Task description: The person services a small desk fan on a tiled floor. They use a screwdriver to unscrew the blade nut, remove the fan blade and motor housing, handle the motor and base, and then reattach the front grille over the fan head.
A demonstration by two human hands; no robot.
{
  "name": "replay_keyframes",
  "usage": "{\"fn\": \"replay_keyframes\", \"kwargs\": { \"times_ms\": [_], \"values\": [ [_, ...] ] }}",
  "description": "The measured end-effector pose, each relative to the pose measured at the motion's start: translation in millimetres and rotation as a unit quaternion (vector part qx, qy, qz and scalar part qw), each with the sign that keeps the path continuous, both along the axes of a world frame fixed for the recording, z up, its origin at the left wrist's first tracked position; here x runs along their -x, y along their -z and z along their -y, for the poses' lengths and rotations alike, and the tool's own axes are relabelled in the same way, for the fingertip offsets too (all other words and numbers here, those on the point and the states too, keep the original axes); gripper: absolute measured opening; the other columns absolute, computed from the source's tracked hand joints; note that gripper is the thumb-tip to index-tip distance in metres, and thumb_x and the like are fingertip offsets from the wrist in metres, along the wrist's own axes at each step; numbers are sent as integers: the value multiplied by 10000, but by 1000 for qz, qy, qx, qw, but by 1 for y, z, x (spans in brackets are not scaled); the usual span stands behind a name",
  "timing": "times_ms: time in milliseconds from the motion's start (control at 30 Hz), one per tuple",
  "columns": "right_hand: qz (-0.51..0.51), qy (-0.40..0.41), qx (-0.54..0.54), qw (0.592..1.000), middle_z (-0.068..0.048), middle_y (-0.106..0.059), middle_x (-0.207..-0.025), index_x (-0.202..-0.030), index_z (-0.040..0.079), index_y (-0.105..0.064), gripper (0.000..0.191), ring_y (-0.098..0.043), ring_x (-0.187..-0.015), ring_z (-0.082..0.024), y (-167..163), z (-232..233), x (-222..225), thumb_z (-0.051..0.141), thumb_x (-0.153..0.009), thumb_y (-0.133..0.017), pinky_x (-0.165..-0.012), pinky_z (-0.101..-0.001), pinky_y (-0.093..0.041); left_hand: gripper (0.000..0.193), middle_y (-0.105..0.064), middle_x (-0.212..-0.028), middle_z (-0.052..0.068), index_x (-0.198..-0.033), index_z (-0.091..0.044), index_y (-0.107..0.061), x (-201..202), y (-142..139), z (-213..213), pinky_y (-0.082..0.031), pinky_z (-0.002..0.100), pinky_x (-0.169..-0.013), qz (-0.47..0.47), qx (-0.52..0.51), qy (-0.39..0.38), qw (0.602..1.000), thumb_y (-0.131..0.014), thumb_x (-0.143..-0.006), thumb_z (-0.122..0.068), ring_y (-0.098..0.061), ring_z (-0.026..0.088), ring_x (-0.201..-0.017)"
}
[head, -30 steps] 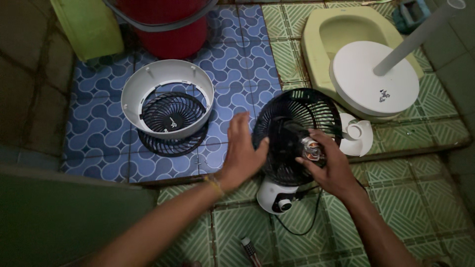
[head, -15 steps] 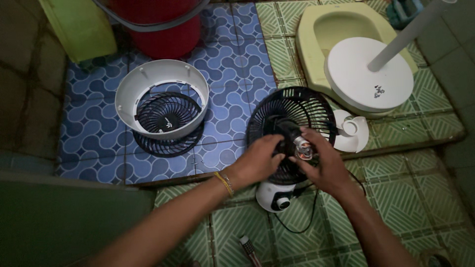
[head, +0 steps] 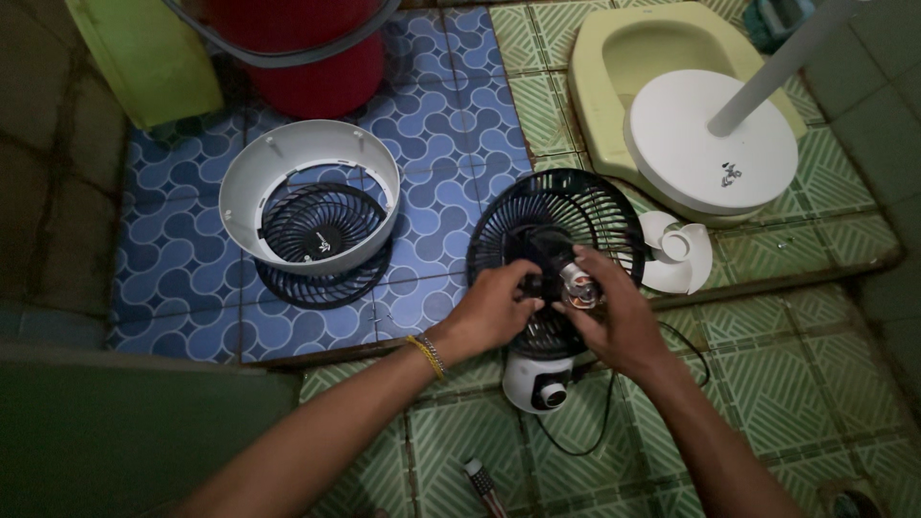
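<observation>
Seen from above, on a tiled floor (head: pixel 825 384): a small fan (head: pixel 552 278) lying on its back at centre, its white base (head: pixel 542 384) toward 6 o'clock and its round black rear grille (head: pixel 576 206) toward 12 o'clock, so the long axis runs from 6 to 12. Motor hub (head: pixel 576 285) at the middle of the grille, facing up at the camera.

Left hand (head: pixel 494 309), coming in from 7 o'clock, fingers curled and gripping the hub from its 9 o'clock side; a yellow bracelet (head: pixel 425 353) on that wrist. Right hand (head: pixel 619 321), coming in from 5 o'clock, fingers closed on the hub from its 3 o'clock side. Both touching the fan.

At 10 o'clock of the fan, well apart, a white ring housing (head: pixel 309 192) resting on a black front grille (head: pixel 321 273) on blue patterned tiles (head: pixel 436 115). Just beside the fan at 3 o'clock, a white fan blade (head: pixel 676 254). At 1 o'clock, a round white stand base (head: pixel 691 153) with a white pole (head: pixel 782 62), over a pale yellow floor pan (head: pixel 595 67). At 11 o'clock, a red bucket (head: pixel 307 58). A black cord (head: pixel 585 436) trailing near the base.
</observation>
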State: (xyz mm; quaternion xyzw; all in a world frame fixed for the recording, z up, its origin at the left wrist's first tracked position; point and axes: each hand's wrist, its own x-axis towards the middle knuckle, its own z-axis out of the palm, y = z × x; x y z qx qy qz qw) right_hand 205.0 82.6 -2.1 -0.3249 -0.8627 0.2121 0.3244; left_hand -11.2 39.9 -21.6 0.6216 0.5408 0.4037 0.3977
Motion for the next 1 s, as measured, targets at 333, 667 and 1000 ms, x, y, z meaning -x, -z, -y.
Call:
{"fn": "replay_keyframes", "kwargs": {
  "times_ms": [333,667,1000],
  "values": [
    [10,-18,-29,999,-201,-573,-1439,-1351,27,-523,647,-565,-1341,-392,-5,-1,6,88,-782,-826,-1108,-450,-463,505,-687,-1152,230,-1317,-37,-549,8,-2,7,-584,431,-878,1,-78,6,997,-752,-859,-96,-713,383,-1034],
    [58,-32,-22,998,-219,-550,-1450,-1379,31,-518,722,-534,-1356,-402,-4,-7,2,56,-725,-824,-1128,-451,-433,826,-491,-1446,144,-1440,-85,-451,-3,-41,-1,-527,503,-860,-241,-167,58,954,-782,-684,-62,-549,428,-1112],
    [1,6,73,997,-206,-539,-1435,-1447,29,-463,779,-546,-1346,-338,-2,-5,-17,77,-751,-809,-1095,-409,-453,820,-490,-1451,146,-1433,-91,-477,-1,-24,-8,-479,514,-1002,-222,-194,61,954,-839,-699,-152,-475,446,-1273]
  ]
}}
